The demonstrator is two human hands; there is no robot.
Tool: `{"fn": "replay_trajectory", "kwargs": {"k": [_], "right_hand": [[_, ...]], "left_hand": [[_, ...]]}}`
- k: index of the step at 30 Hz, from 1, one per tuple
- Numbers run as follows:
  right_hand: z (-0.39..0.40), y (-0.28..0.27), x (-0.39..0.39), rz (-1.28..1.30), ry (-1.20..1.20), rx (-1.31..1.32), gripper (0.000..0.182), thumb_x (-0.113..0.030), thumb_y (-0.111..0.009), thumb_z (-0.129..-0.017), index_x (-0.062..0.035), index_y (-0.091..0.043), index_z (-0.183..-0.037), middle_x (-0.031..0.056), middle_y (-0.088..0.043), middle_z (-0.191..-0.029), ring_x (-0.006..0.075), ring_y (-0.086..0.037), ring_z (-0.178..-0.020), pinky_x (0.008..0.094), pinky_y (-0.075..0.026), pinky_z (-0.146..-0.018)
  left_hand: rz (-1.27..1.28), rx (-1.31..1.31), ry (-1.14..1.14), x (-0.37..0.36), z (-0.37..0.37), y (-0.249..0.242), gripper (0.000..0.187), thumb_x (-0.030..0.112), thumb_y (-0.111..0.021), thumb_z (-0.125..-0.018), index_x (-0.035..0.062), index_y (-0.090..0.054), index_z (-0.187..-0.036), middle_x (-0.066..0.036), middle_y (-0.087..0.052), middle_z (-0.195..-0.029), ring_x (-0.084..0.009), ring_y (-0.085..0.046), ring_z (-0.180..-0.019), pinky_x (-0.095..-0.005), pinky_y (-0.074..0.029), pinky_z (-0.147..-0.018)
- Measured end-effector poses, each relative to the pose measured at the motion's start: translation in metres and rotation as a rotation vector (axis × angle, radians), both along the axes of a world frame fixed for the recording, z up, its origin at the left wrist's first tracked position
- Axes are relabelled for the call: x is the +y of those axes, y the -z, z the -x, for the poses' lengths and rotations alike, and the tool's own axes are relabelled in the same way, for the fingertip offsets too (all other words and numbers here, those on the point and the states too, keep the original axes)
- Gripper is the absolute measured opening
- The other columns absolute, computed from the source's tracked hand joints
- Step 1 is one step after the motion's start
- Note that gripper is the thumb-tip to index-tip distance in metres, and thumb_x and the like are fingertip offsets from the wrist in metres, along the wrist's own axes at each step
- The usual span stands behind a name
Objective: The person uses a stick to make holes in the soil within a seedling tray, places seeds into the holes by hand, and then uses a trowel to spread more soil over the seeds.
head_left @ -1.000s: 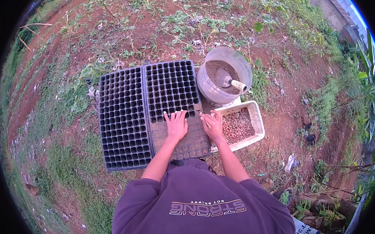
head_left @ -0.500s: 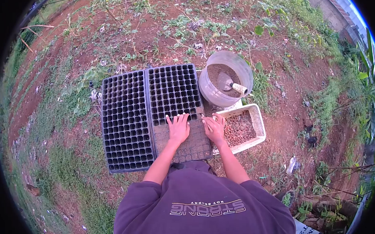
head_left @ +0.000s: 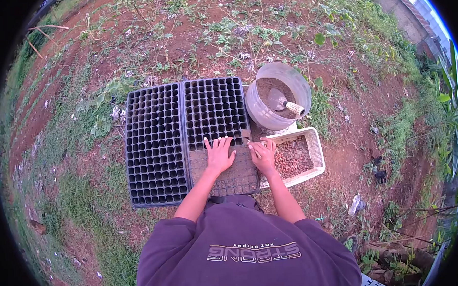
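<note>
My left hand (head_left: 220,155) lies with fingers spread on the right-hand black seedling tray (head_left: 214,110), where soil-filled cells border on hollow ones. My right hand (head_left: 263,157) is at that tray's right edge, fingers curled and pointing down. A small pale tip shows by its fingertips; whether it is a held object cannot be made out. The near cells under my hands hold brown soil (head_left: 230,181), level with the grid. Just right of my right hand sits a cream basket (head_left: 317,149) of small reddish-brown seeds or bulbs (head_left: 293,158).
Another black seedling tray (head_left: 155,146) adjoins on the left, its cells mostly dark and unfilled. Behind the basket stands a translucent tub (head_left: 261,111) of soil with a scoop (head_left: 293,107) in it. Weedy reddish ground surrounds everything. A crumpled plastic piece (head_left: 354,204) lies at the right.
The view has shifted slightly. My left thumb sits a little farther from its fingers, and my right hand stays by the tray edge with a slight turn of its fingers.
</note>
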State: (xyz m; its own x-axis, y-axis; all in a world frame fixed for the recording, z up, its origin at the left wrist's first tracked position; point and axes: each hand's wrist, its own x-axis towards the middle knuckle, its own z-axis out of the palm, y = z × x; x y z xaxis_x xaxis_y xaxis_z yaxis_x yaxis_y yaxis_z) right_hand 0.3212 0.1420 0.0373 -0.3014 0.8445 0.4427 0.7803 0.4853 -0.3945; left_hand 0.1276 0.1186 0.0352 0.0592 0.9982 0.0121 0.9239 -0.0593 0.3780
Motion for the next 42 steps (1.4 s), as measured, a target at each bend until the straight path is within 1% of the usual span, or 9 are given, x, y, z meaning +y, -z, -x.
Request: {"fn": "replay_trajectory", "kwargs": {"k": [2, 4, 8, 20, 23, 28, 32, 36, 42], "right_hand": [[0.0016, -0.0016, -0.0004, -0.005, -0.004, 0.015, 0.014, -0.020, -0.065, -0.087, -0.0166, -0.072, -0.100, -0.0041, -0.070, -0.099, 0.0235, -0.051, -0.111, 0.0406, -0.032, -0.099], [0.0027, -0.0028, 0.0000, -0.015, 0.007, 0.028, 0.013, -0.017, -0.066, -0.087, -0.0154, -0.072, -0.099, -0.0039, -0.070, -0.098, 0.0237, -0.051, -0.110, 0.0395, -0.033, -0.097], [0.0024, -0.0016, 0.0009, 0.001, 0.004, 0.015, 0.013, -0.017, -0.066, -0.087, -0.0153, -0.073, -0.098, -0.0037, -0.070, -0.098, 0.0239, -0.051, -0.109, 0.0390, -0.033, -0.096], [0.0020, -0.0036, -0.0019, 0.023, 0.017, 0.046, 0.014, -0.018, -0.066, -0.087, -0.0160, -0.073, -0.100, -0.0035, -0.070, -0.098, 0.0245, -0.051, -0.110, 0.0395, -0.034, -0.098], [0.0018, -0.0005, -0.0025, 0.027, 0.027, 0.043, 0.017, -0.019, -0.066, -0.087, -0.0175, -0.072, -0.102, -0.0042, -0.070, -0.100, 0.0257, -0.051, -0.111, 0.0406, -0.036, -0.098], [0.0009, -0.0023, -0.0024, 0.001, 0.021, 0.042, 0.015, -0.018, -0.066, -0.087, -0.0151, -0.072, -0.100, -0.0036, -0.070, -0.098, 0.0251, -0.051, -0.110, 0.0396, -0.036, -0.096], [0.0015, -0.0027, -0.0037, 0.017, 0.037, 0.077, 0.015, -0.017, -0.066, -0.087, -0.0159, -0.072, -0.101, -0.0035, -0.070, -0.099, 0.0252, -0.051, -0.109, 0.0398, -0.037, -0.096], [0.0028, -0.0002, -0.0028, 0.012, 0.024, 0.060, 0.017, -0.017, -0.067, -0.086, -0.0163, -0.072, -0.102, -0.0033, -0.070, -0.100, 0.0256, -0.051, -0.110, 0.0401, -0.038, -0.096], [-0.0008, -0.0012, -0.0034, 0.049, -0.008, 0.055, 0.020, -0.019, -0.067, -0.087, -0.0151, -0.072, -0.105, -0.0011, -0.070, -0.102, 0.0274, -0.050, -0.112, 0.0411, -0.038, -0.098]], "left_hand": [[0.033, 0.003, 0.010, 0.0007, 0.0005, -0.0003, 0.058, 0.039, -0.061, -0.087, 0.0138, -0.045, -0.136, -0.005, -0.049, -0.128, -0.0251, -0.043, -0.123, -0.0682, -0.011, -0.112], [0.036, 0.002, 0.009, 0.0008, 0.0006, -0.0009, 0.059, 0.041, -0.061, -0.086, 0.0138, -0.045, -0.136, -0.005, -0.049, -0.128, -0.0250, -0.043, -0.123, -0.0681, -0.010, -0.112], [0.033, 0.011, 0.012, 0.0011, 0.0004, -0.0014, 0.061, 0.044, -0.062, -0.085, 0.0140, -0.045, -0.136, -0.005, -0.050, -0.126, -0.0249, -0.043, -0.122, -0.0681, -0.009, -0.112], [0.010, 0.022, -0.005, 0.0007, -0.0026, -0.0006, 0.063, 0.043, -0.065, -0.083, 0.0136, -0.046, -0.136, -0.006, -0.050, -0.127, -0.0253, -0.043, -0.124, -0.0685, -0.007, -0.112], [-0.008, 0.010, -0.007, -0.0007, -0.0027, 0.0021, 0.063, 0.042, -0.065, -0.083, 0.0135, -0.046, -0.135, -0.006, -0.051, -0.126, -0.0256, -0.043, -0.124, -0.0685, -0.007, -0.112], [-0.002, 0.006, -0.007, -0.0016, -0.0027, 0.0013, 0.063, 0.042, -0.065, -0.083, 0.0132, -0.047, -0.135, -0.006, -0.051, -0.127, -0.0256, -0.043, -0.124, -0.0685, -0.007, -0.112], [-0.008, 0.010, -0.006, 0.0002, -0.0030, 0.0041, 0.064, 0.044, -0.064, -0.083, 0.0138, -0.045, -0.137, -0.007, -0.050, -0.129, -0.0259, -0.042, -0.125, -0.0672, -0.006, -0.113], [0.033, 0.012, -0.010, 0.0000, -0.0035, 0.0018, 0.065, 0.044, -0.064, -0.084, 0.0146, -0.044, -0.138, -0.007, -0.049, -0.130, -0.0261, -0.039, -0.126, -0.0659, -0.005, -0.113], [0.012, 0.012, -0.008, -0.0004, -0.0032, 0.0039, 0.064, 0.044, -0.063, -0.084, 0.0146, -0.044, -0.137, -0.008, -0.049, -0.131, -0.0264, -0.039, -0.126, -0.0660, -0.005, -0.113]]}}
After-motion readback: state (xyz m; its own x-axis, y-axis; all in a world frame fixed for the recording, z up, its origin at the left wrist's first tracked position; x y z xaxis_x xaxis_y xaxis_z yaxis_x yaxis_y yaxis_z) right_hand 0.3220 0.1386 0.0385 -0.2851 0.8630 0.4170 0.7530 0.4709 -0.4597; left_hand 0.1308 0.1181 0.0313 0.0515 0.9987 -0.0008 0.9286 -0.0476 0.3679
